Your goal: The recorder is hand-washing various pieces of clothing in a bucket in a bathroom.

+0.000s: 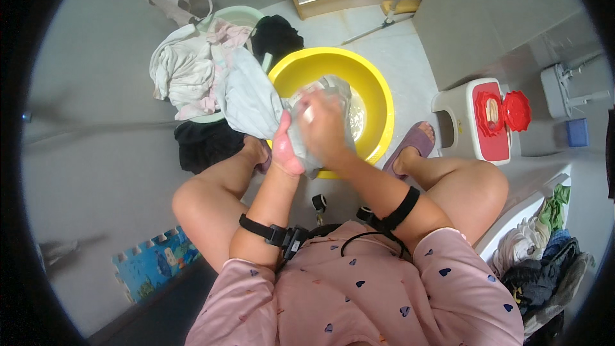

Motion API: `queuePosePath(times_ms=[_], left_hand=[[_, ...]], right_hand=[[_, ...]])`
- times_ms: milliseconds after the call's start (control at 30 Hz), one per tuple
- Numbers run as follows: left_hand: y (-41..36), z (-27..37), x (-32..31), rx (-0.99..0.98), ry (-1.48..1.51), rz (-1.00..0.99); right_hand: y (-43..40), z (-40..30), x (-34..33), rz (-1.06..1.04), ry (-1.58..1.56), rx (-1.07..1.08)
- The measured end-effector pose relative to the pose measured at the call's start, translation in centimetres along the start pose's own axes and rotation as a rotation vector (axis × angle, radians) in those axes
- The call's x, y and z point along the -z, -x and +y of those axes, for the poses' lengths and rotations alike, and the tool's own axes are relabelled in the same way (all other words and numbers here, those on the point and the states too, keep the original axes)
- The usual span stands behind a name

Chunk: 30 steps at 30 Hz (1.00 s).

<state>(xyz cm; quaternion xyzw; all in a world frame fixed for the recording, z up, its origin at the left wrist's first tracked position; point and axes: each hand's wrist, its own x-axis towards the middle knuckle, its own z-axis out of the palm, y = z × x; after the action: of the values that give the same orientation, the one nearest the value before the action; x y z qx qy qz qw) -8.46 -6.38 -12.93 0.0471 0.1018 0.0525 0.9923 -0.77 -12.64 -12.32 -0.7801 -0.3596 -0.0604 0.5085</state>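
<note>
A wet pale grey garment (250, 93) stretches from the pile of laundry at the left to the yellow plastic basin (379, 120) in front of me. My left hand (287, 151) supports it at the basin's near left rim, thumb raised and fingers hidden beneath the cloth. Blurred by motion, my right hand (321, 125) is curled on the bunched grey cloth (338, 89) just beside the left. Something pale shows at the right hand's fingers, too blurred to name. Shallow, cloudy water (357, 117) glints inside the basin.
A light green basin (240, 14) holds white and pink laundry (185, 69). Dark clothes (276, 36) lie nearby on the floor. A white-and-red step stool (490, 120) stands right of my foot; a white tub (504, 218) with clothes sits closer. A squeegee (391, 17) leans behind the basin.
</note>
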Motion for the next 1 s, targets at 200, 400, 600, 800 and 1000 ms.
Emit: queuePosePath(times_ms=[200,400,600,800,1000], left_hand=[[-0.2,0.3,-0.5,0.029,0.026,-0.184],[1.4,1.0,4.4,-0.268,0.253,-0.545],[-0.2,0.5,0.0,-0.008,-0.020,0.083],[-0.5,0.7,-0.3,-0.079,-0.083,0.110],[-0.1,1.9,4.7,-0.065,0.214,-0.224]], right_hand=[[-1.5,2.0,0.6,-0.065,-0.321,-0.162],[1.2,-4.7,0.7,-0.104,-0.312,0.334],[-0.3,2.3,-1.4,0.095,-0.244,-0.322],[-0.2,1.5,-0.6,-0.197,-0.449,-0.165],[1.6,-4.1,-0.5,-0.177,-0.423,0.017]])
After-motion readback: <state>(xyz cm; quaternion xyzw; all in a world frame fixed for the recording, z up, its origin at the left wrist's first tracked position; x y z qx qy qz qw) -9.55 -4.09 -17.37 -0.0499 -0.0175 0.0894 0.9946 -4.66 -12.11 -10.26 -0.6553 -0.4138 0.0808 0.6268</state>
